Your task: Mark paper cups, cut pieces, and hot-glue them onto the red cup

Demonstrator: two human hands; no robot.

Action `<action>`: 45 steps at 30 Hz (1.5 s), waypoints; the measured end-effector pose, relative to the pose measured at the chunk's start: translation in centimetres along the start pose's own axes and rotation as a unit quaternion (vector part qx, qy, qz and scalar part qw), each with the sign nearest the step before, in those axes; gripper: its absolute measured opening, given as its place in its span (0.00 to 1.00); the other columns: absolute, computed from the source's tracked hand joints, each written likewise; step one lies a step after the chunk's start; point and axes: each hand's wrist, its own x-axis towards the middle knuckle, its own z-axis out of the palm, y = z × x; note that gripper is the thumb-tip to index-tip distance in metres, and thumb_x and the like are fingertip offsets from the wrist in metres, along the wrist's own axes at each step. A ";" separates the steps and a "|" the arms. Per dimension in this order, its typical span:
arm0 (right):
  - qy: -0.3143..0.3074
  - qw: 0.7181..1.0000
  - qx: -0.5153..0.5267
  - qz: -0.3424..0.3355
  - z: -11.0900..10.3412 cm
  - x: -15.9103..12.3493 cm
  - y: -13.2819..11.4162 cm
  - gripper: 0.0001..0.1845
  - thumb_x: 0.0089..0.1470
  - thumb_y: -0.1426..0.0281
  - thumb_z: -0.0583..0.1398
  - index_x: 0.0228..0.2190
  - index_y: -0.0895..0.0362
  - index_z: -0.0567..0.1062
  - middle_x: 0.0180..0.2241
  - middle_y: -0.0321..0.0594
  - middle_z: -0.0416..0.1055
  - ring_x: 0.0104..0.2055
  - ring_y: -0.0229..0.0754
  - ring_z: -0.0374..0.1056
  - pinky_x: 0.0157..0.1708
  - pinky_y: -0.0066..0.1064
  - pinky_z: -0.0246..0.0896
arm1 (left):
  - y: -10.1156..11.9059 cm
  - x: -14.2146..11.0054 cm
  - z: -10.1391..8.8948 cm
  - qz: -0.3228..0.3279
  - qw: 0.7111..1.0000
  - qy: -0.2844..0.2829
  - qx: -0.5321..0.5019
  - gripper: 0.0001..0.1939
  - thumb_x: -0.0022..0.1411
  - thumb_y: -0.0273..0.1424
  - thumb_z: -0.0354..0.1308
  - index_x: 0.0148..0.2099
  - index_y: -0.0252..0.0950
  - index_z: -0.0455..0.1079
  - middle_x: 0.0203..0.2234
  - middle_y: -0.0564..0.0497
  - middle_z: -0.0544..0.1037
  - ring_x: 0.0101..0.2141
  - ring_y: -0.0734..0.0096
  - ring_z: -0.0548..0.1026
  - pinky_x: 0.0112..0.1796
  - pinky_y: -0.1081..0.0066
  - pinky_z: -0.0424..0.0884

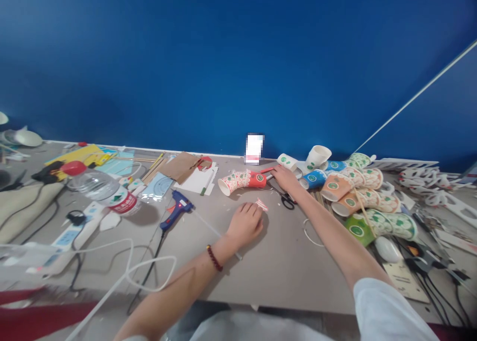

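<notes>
My left hand rests on the table with its fingers curled and close together. A small red-and-white paper scrap pokes out at its fingertips. Farther off, my right hand reaches out, its fingertips closed at the end of a slim red stick-like tool. Just left of that hand lies a bent tube of joined red-and-white paper cups. Black-handled scissors lie below my right wrist. A blue glue gun with a clear glue stick lies left of my left hand.
Several joined paper-cup tubes, such as a green one, crowd the right side. A phone leans on the blue wall. At left are a plastic bottle, a power strip, cardboard and loose cables.
</notes>
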 end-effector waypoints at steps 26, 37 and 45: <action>-0.085 0.829 0.553 -0.005 -11.8 -18.7 -9.9 0.14 0.59 0.62 0.51 0.33 0.49 0.76 0.30 0.38 0.74 0.33 0.41 0.70 0.36 0.33 0.63 | 6.0 -2.9 -7.5 0.072 0.981 -0.138 -0.115 0.17 0.68 0.42 0.42 0.35 0.37 0.63 0.24 0.52 0.73 0.23 0.71 0.69 0.26 0.71 0.61; 0.108 0.857 0.474 0.172 -13.2 -22.9 -4.2 0.14 0.55 0.56 0.51 0.33 0.31 0.77 0.28 0.45 0.77 0.30 0.52 0.73 0.29 0.44 0.70 | 3.2 -9.5 -9.9 -0.131 0.974 -0.098 -0.159 0.11 0.68 0.31 0.43 0.34 0.39 0.62 0.27 0.53 0.74 0.28 0.72 0.73 0.29 0.73 0.67; 0.062 0.757 0.619 0.198 -7.1 -14.0 -7.8 0.15 0.52 0.57 0.58 0.30 0.56 0.76 0.26 0.41 0.74 0.26 0.42 0.70 0.29 0.33 0.69 | 4.8 -1.3 -4.0 -0.002 0.994 -0.108 -0.030 0.10 0.66 0.34 0.49 0.42 0.35 0.68 0.51 0.43 0.73 0.48 0.58 0.72 0.45 0.60 0.70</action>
